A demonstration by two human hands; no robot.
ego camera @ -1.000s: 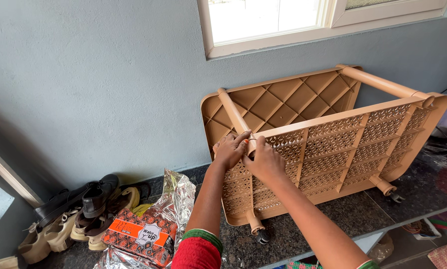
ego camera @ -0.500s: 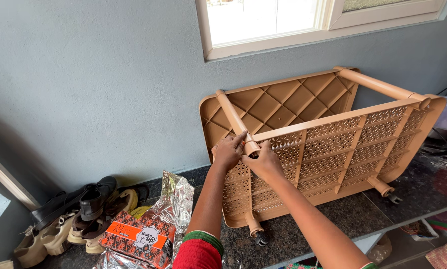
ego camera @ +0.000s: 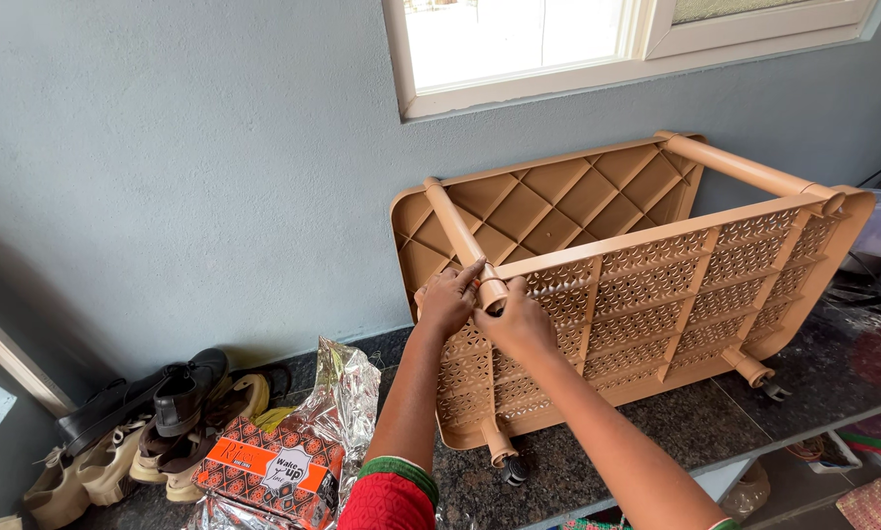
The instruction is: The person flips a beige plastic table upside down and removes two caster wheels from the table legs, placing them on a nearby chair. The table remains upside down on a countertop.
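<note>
Barely shifted, left hand (ego camera: 447, 299), right hand (ego camera: 515, 322) seemingly gripping rack tube (ego camera: 462, 238)

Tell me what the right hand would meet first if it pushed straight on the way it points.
The right hand already touches the tan plastic post end; just beyond lies the tan perforated plastic shelf panel, though depth is unclear.

Orange patterned box (ego camera: 271, 469) (on crinkled foil (ego camera: 354, 391)) bottom-left.

Bare forearms here, left hand (ego camera: 447, 299) and right hand (ego camera: 515, 321) ringless; a red sleeve (ego camera: 386, 501) with green-and-white trim at six o'clock.
</note>
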